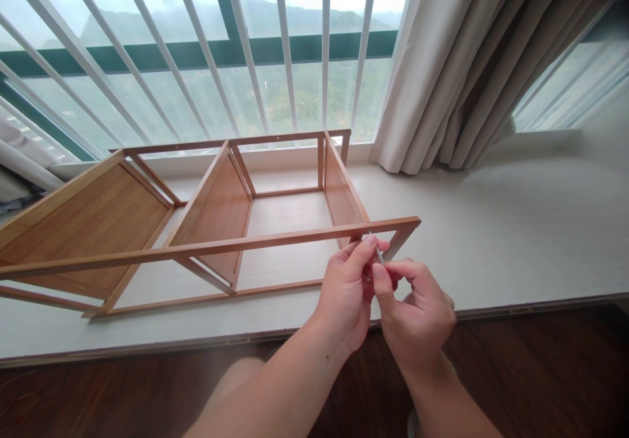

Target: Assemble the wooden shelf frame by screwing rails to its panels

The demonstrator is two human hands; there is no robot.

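A wooden shelf frame (211, 248) lies on its side on a pale window ledge (491, 228), with its long front rail running left to right. My left hand (346, 290) and my right hand (417, 310) meet just below the rail's right end. Both pinch a thin metal tool (378, 254), possibly a small key or screw, whose tip points up at the rail near its right corner. Most of the metal piece is hidden by my fingers.
White window bars (285, 51) and glass stand behind the frame. Beige curtains (481, 64) hang at the right. The ledge's front edge drops to a dark wooden floor (540, 372). My knee (236, 376) shows below the ledge.
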